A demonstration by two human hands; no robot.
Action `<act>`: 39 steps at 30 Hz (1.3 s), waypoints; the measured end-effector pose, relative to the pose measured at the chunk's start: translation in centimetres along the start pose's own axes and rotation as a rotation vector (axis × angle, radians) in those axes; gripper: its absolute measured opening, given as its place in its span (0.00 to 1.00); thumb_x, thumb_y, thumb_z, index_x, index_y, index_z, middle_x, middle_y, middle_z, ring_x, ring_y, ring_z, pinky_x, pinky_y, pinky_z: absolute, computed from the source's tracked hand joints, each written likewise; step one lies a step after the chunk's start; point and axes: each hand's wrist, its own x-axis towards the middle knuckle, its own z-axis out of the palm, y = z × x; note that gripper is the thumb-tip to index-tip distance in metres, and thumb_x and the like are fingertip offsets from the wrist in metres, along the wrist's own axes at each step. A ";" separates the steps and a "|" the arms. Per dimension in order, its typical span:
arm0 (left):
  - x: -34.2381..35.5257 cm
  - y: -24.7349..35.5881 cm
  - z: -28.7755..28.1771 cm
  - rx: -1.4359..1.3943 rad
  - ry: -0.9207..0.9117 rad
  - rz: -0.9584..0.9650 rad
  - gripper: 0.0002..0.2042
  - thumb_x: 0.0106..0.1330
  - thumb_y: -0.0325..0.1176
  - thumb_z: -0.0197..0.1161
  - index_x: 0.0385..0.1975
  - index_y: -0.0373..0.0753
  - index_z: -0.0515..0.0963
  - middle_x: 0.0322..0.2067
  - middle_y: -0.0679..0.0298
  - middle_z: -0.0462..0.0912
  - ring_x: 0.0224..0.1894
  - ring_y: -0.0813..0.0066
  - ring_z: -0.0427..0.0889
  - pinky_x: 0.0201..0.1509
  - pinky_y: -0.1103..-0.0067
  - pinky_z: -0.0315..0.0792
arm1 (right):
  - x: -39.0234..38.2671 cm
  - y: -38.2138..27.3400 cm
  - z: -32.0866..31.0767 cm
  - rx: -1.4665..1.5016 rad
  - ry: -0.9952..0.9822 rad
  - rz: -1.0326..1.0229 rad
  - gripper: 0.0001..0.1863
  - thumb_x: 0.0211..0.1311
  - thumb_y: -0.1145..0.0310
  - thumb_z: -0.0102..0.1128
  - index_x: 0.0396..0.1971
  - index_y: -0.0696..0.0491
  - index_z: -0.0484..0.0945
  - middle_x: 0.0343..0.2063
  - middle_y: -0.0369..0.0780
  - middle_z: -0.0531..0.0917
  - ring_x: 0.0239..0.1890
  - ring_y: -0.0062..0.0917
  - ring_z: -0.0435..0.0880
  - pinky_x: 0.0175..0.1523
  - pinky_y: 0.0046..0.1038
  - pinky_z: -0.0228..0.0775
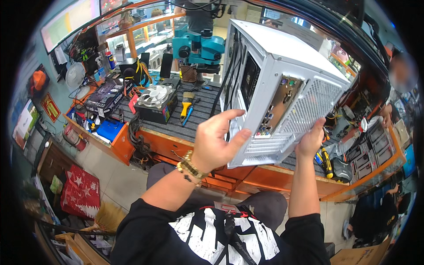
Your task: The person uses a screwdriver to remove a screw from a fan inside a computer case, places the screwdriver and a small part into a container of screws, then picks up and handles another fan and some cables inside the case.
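A white desktop computer case (296, 110) stands tilted at the front of the grey ribbed bench mat (205, 119), its perforated back panel facing me. My left hand (218, 143) is closed on the case's left rear edge, thumb on the frame and index finger at the side. The fingers of my right hand (309, 139) are wrapped on the lower right edge. Dark cables (227, 70) run along the open left side. A yellow brush (185, 106), a blue tool (187, 117) and a box topped by a white fan (157, 99) lie left of the case.
A teal microscope (198, 46) stands behind. Parts boxes (99, 99), a drawer with a blue item (110, 130) and small fan (75, 75) are left. A screwdriver (326, 163) and parts tray (369, 148) lie right. Other people (375, 216) are at the right. A red bag (79, 190) sits on the floor.
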 end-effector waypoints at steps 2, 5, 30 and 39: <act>0.1 -0.2 1.3 -0.144 0.102 0.018 0.22 0.70 0.41 0.78 0.52 0.29 0.85 0.25 0.59 0.84 0.23 0.69 0.80 0.31 0.74 0.76 | -1.8 0.1 -0.2 -0.054 -0.015 0.016 0.37 0.87 0.40 0.46 0.63 0.65 0.78 0.60 0.46 0.85 0.59 0.32 0.85 0.68 0.36 0.75; -0.4 -0.8 1.8 -0.213 0.239 -0.041 0.20 0.71 0.42 0.78 0.49 0.31 0.85 0.31 0.58 0.88 0.27 0.66 0.83 0.33 0.73 0.76 | -4.7 -1.1 1.2 -0.118 -0.001 -0.133 0.38 0.86 0.38 0.48 0.58 0.65 0.78 0.54 0.44 0.85 0.56 0.31 0.85 0.67 0.38 0.75; 6.7 -3.6 -1.3 -0.350 0.123 0.357 0.19 0.81 0.46 0.62 0.43 0.32 0.82 0.31 0.55 0.81 0.31 0.55 0.80 0.37 0.67 0.75 | -10.4 -8.3 8.5 -0.390 0.467 -0.314 0.35 0.84 0.31 0.46 0.31 0.51 0.65 0.34 0.31 0.66 0.39 0.17 0.64 0.49 0.24 0.61; 8.4 -6.5 2.5 -0.279 0.054 0.342 0.23 0.80 0.51 0.64 0.41 0.30 0.82 0.31 0.48 0.83 0.33 0.46 0.84 0.38 0.61 0.77 | -8.7 -6.7 5.6 -0.549 0.460 -0.266 0.37 0.83 0.31 0.48 0.27 0.53 0.67 0.32 0.32 0.68 0.38 0.20 0.65 0.48 0.26 0.62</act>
